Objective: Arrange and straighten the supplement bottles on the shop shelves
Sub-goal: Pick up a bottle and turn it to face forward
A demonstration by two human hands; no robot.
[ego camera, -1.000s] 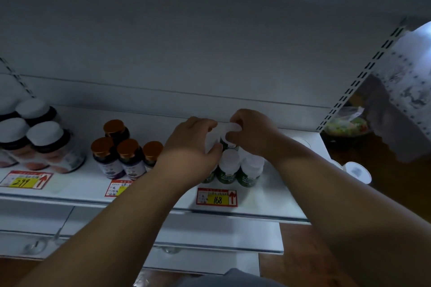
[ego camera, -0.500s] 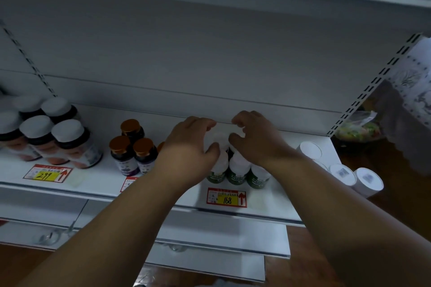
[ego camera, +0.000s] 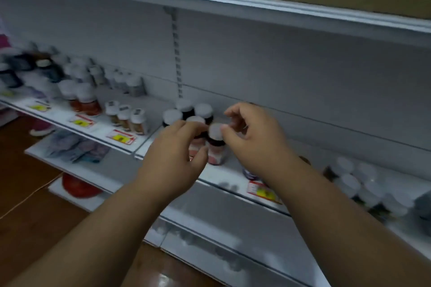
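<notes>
Shifted leftward from the green bottles to the dark white-capped bottles (ego camera: 186, 116) on the shelf (ego camera: 228, 173). Left hand (ego camera: 173, 157) half-open, right hand (ego camera: 253, 137) pinching front bottle (ego camera: 217, 144). Next: square it in line.

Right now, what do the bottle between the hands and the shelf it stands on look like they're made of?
The bottle looks like dark, see-through plastic or glass, which one I can't tell, under a matte white cap, likely plastic, with a glossy pale and red label. The shelf looks like white painted metal: thin, flat, smooth edge, slotted upright behind it.
</notes>
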